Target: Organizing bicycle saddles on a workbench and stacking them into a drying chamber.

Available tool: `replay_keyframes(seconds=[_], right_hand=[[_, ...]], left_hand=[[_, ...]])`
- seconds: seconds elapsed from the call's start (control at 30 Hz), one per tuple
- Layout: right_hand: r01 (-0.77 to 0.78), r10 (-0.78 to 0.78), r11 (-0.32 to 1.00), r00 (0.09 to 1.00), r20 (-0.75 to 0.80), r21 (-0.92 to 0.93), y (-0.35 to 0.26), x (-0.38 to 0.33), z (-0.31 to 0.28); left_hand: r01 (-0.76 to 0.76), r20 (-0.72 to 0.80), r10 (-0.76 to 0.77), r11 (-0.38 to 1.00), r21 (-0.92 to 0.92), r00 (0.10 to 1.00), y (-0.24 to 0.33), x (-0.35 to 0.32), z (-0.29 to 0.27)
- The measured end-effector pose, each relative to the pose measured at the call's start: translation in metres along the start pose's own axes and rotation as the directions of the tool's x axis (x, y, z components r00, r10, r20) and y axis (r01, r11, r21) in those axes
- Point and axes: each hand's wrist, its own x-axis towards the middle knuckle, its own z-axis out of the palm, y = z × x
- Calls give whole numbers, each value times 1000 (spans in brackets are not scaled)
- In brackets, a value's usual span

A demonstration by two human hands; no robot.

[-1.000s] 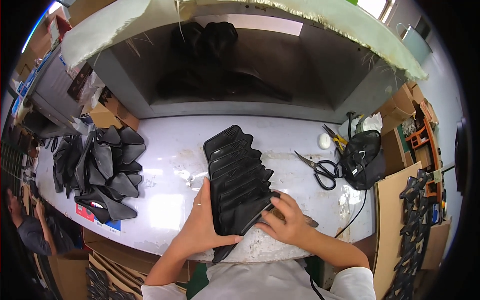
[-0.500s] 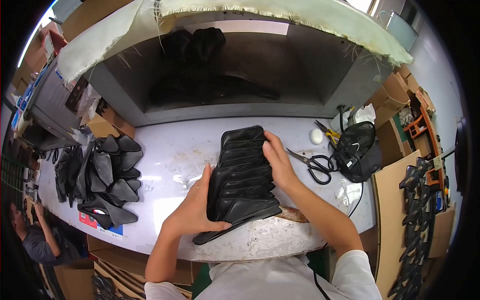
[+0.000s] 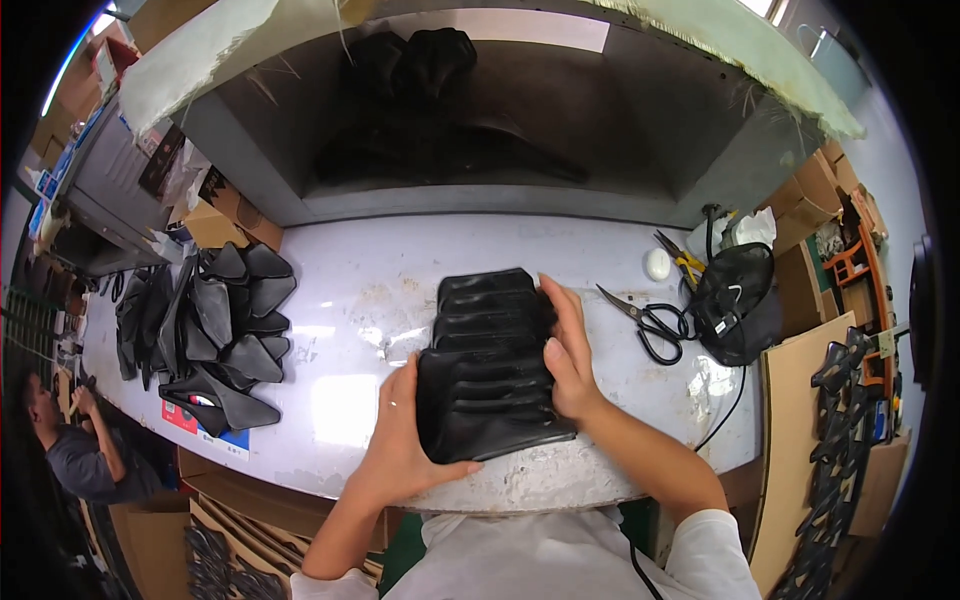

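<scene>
On the white tabletop in front of me is a stack of black leather-like pieces (image 3: 490, 385), overlapping in a row like shoe uppers. My left hand (image 3: 402, 445) grips the near left corner of the stack, thumb along the near edge and fingers along its left side. Against the right side rests my right hand (image 3: 572, 350), its fingers bent and pressed to the edges of the pieces. Between both hands the stack is squeezed from its sides. Farther left lies a heap of pointed black shoe uppers (image 3: 215, 320), partly over a red and blue printed sheet (image 3: 235, 440).
Black-handled scissors (image 3: 655, 325), yellow-handled pliers (image 3: 688, 268), a white round object (image 3: 657, 264) and a black mesh bag (image 3: 735, 300) lie to the right. A grey metal box (image 3: 450, 205) with dark pieces inside stands behind. Another person (image 3: 85, 450) works at far left.
The stack has been evened up, its near pieces now lying straighter. My right hand has slid nearer along its side, and the left has shifted slightly. The view has moved a little.
</scene>
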Motion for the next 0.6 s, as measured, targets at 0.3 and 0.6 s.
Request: replay_keyframes(seconds=[0.3, 0.6], right_hand=[[-433, 432, 873, 900, 55, 224, 21, 2, 3], [-363, 359, 931, 928, -99, -30, 1, 38, 27]], left_hand=[[32, 74, -52, 968, 250, 996, -5, -7, -9], [8, 223, -50, 983, 184, 973, -12, 4, -12]])
